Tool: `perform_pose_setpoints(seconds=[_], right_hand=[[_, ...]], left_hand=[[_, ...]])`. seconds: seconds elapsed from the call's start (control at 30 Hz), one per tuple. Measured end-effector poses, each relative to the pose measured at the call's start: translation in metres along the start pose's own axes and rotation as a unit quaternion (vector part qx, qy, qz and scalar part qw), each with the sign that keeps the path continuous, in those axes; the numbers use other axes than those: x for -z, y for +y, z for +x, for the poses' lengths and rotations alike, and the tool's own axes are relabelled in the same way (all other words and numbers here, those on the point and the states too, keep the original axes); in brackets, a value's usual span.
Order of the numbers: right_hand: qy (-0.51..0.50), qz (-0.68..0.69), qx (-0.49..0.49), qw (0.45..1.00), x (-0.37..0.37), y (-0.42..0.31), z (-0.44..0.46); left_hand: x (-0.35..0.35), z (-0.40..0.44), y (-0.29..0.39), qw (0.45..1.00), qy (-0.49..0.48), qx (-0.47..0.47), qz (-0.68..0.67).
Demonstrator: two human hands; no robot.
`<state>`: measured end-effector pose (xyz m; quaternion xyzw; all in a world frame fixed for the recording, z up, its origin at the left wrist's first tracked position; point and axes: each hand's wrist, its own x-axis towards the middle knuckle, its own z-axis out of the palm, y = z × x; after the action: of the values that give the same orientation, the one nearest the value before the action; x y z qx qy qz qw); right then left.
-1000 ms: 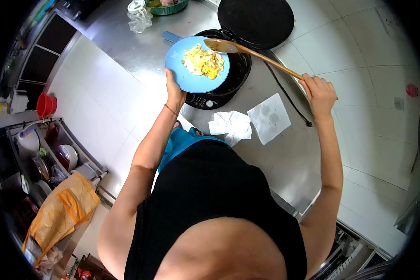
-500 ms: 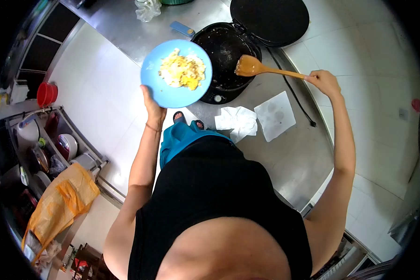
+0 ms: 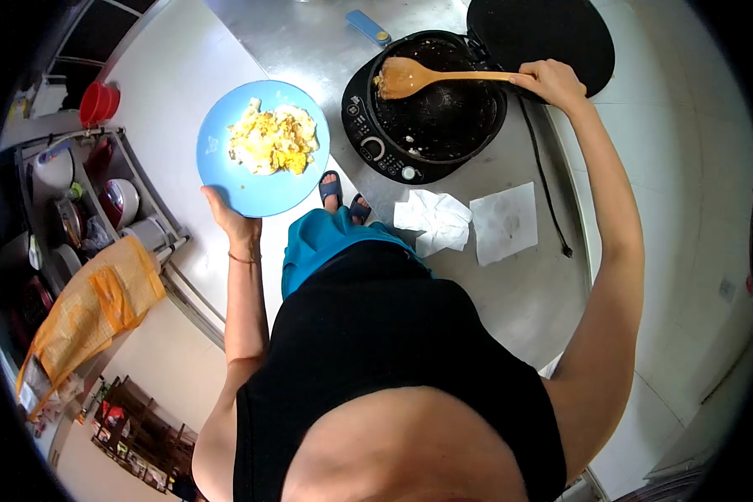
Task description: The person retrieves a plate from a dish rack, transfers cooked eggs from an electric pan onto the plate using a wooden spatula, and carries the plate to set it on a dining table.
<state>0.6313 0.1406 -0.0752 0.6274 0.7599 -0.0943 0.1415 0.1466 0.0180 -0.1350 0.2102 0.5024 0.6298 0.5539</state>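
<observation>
The fingers of the left hand (image 3: 233,224) clamp a blue plate (image 3: 217,170) of egg (image 3: 274,140). Rightward, a wooden spatula (image 3: 435,77), reaching over the open black pan (image 3: 452,121), is clamped in the fingers of the right hand (image 3: 554,83).

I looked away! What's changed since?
The left grip carried the round blue plate of yellow-white egg leftward, away from the round black pan. The right grip brought the brown wooden spatula from the plate's edge to the pan. Neither let go; the crumpled white paper stayed.
</observation>
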Motion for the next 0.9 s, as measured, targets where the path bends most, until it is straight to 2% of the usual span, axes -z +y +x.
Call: perform_pose_setpoints(seconds=[0.2,0.3,0.67,0.8,0.9], right_hand=[[-0.006,-0.015,0.057,0.998,0.001,-0.004,0.005],[0.035,-0.012,0.074,0.997,-0.012,-0.003,-0.003],[0.066,0.16,-0.062,0.983,-0.082,-0.006,-0.045],[0.048,0.183,-0.112,0.975,-0.094,-0.019,-0.061],[0.08,0.204,-0.142,0.965,-0.101,-0.028,-0.067]], left_hand=[[0.003,0.002,-0.003,0.999,-0.022,0.001,-0.029],[0.004,0.003,-0.003,1.0,-0.01,0.01,-0.027],[-0.003,0.006,-0.001,0.999,-0.027,0.022,-0.031],[-0.003,0.008,-0.003,0.999,-0.037,0.013,-0.03],[-0.008,0.009,-0.003,0.998,-0.052,0.024,-0.031]])
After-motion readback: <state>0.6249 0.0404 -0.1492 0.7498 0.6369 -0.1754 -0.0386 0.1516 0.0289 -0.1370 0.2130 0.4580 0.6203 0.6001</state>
